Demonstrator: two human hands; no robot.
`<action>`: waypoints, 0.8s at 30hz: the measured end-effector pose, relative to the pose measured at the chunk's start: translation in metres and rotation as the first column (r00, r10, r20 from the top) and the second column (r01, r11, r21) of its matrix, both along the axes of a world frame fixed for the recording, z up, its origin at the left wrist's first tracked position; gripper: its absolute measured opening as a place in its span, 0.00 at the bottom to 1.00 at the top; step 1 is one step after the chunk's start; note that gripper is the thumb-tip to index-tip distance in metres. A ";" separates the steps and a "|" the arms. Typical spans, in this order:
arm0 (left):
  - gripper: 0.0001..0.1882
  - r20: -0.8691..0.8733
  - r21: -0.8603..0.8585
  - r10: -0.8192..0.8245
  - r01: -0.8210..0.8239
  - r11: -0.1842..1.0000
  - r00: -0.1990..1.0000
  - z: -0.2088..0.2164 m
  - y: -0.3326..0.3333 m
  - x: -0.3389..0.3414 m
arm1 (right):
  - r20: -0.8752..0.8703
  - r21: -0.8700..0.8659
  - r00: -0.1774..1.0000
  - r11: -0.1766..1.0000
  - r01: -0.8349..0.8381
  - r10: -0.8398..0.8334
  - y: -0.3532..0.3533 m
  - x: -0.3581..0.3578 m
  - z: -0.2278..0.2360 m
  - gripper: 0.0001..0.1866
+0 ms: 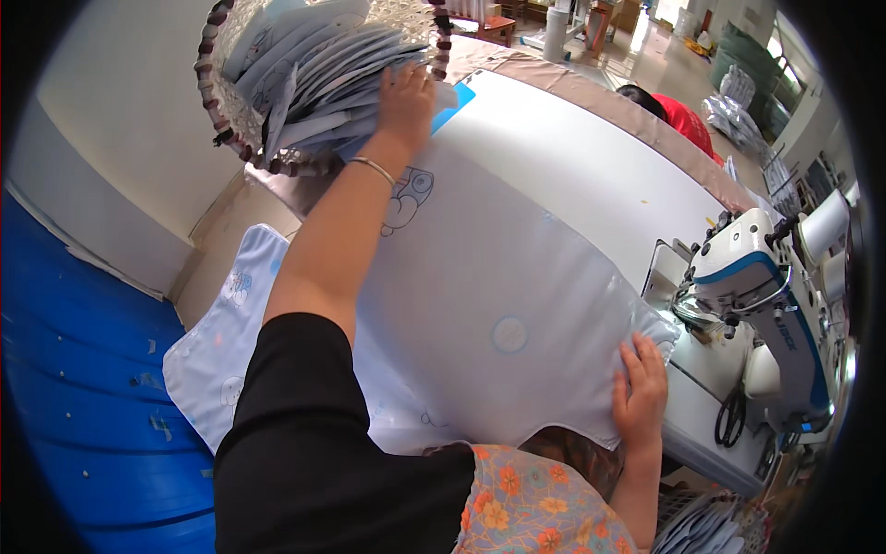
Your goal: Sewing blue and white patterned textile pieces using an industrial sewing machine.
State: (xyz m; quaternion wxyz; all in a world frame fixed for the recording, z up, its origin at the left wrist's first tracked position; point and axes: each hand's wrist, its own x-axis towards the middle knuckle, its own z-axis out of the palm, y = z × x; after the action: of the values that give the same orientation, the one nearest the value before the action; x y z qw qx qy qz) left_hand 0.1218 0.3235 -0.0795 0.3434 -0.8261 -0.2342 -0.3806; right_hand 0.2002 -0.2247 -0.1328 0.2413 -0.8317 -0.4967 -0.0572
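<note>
A large pale blue-grey fabric piece [480, 277] with printed cartoon figures spreads over the white table and drapes down toward me. My left hand [406, 102], a bracelet on its wrist, reaches to the far left and rests on a pile of folded fabric pieces [323, 78]. Its fingers look stretched out over the pile's right edge, slightly blurred. That pile fills a woven basket [218, 115] with a dark-banded rim. My right hand [640, 392] lies with fingers apart on the fabric's right edge, close to the sewing machine [752, 268].
Black scissors [731, 417] lie beside the machine. The white table [563, 175] extends away, with a person in red [688, 125] beyond it. Another fabric stack [701, 531] sits at lower right. A blue surface [83, 397] is on the left.
</note>
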 end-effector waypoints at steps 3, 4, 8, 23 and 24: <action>0.18 0.047 -0.110 -0.129 0.134 0.985 0.990 0.016 0.015 -0.009 | -0.001 -0.015 1.000 1.000 0.025 -0.025 -0.002 -0.003 0.002 0.21; 0.18 0.235 -0.037 -0.288 0.305 0.952 0.928 0.023 0.006 -0.007 | -0.024 0.001 1.000 1.000 0.020 -0.020 -0.002 -0.005 0.005 0.21; 0.20 0.124 -0.008 -0.622 0.627 0.779 0.774 0.056 -0.109 -0.006 | -0.061 0.023 0.996 0.997 0.067 -0.066 -0.011 -0.005 0.003 0.20; 0.20 -0.102 -0.586 -0.981 0.787 0.193 0.164 -0.027 -0.332 -0.046 | -0.914 0.385 0.313 0.792 0.473 0.258 -0.005 0.028 -0.058 0.18; 0.23 -0.235 -0.714 -0.944 0.617 0.330 0.232 -0.026 -0.334 -0.044 | -0.915 0.385 0.309 0.793 0.473 0.260 -0.008 0.025 -0.052 0.18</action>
State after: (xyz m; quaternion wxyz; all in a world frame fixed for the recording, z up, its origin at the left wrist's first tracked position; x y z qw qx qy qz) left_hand 0.0776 -0.0105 -0.1055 -0.0695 -0.9489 0.2779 -0.1322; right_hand 0.2252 -0.2324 -0.1845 0.7268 -0.6131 -0.1523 0.2694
